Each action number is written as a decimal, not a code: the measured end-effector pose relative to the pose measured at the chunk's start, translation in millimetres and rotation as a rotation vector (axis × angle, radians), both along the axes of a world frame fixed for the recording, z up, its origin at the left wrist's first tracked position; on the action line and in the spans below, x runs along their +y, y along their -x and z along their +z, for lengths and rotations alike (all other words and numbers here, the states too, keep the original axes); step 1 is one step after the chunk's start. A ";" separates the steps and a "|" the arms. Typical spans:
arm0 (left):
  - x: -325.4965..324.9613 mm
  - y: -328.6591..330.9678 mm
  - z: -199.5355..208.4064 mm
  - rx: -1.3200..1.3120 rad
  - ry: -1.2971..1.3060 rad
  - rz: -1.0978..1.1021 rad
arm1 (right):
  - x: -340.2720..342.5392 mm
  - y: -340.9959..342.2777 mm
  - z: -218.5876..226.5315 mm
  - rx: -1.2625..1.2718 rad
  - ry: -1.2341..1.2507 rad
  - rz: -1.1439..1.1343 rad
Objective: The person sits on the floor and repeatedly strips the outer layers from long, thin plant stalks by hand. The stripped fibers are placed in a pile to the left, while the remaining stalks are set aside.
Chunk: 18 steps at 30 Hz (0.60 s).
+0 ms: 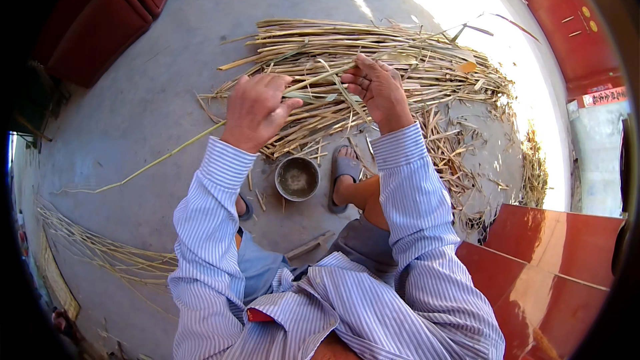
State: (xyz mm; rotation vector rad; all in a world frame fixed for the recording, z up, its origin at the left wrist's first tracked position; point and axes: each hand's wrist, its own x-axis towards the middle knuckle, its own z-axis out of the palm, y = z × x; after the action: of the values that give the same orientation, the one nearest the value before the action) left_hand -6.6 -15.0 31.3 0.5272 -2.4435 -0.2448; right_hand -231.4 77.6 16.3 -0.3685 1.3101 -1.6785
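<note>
A long, thin green-yellow plant stalk (173,155) runs slantwise from the floor at the left, up through both hands, toward the far right. My left hand (257,110) is closed round it, knuckles up. My right hand (379,88) pinches the stalk farther along between thumb and fingers, with a strip of dry leaf (347,97) hanging between the hands. Both hands are raised over a broad pile of dry stalks (320,40) lying crosswise on the floor. A small round metal bowl (297,198) with murky liquid stands below, between my feet.
Loose husks and leaf scraps (443,153) litter the floor right of my foot. Thin stalks (107,243) lie at the left. A red panel-topped piece of furniture (567,280) stands near right, a red cabinet (567,27) far right, and a dark red sofa (100,23) far left.
</note>
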 end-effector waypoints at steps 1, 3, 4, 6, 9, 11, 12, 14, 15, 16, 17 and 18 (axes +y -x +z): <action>6.7 12.2 -7.6 0.036 0.086 0.032 | -2.4 -10.0 3.5 -0.019 -0.003 0.023; 9.0 18.3 -15.3 0.083 0.204 0.069 | -4.3 -24.1 5.2 -0.058 0.010 0.068; 8.5 17.4 -16.2 0.097 0.237 0.078 | -4.8 -24.9 4.6 -0.052 0.006 0.077; 8.3 18.2 -15.2 0.148 0.267 0.066 | -5.5 -22.9 4.4 -0.035 0.003 0.088; 11.9 18.4 -6.8 0.236 0.174 0.049 | -5.5 -21.9 5.2 -0.033 -0.002 0.094; 15.6 16.5 -1.6 0.271 0.013 0.083 | -6.2 -22.3 5.4 -0.027 0.007 0.103; 16.5 16.1 -3.0 0.294 -0.210 0.099 | -7.6 -24.1 5.6 -0.023 0.018 0.106; 16.1 14.6 -8.6 0.334 -0.655 0.130 | -7.9 -28.0 7.5 0.015 0.056 0.101; 13.5 12.7 -11.7 0.300 -0.648 0.120 | -7.2 -30.2 9.2 0.048 0.085 0.093; 12.7 13.6 -16.4 0.360 -0.708 0.117 | -6.5 -31.5 10.0 0.081 0.113 0.085; 12.2 15.4 -21.9 0.424 -0.770 0.114 | -6.6 -31.1 9.9 0.099 0.103 0.080; 12.2 16.3 -25.5 0.487 -0.832 0.112 | -7.0 -30.3 9.8 0.118 0.093 0.075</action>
State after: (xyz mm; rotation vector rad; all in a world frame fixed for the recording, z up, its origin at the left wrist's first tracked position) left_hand -22.9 -2.8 5.7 0.8248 -1.7525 -1.2100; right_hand -201.1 70.5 26.1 -0.5721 1.2899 -1.6793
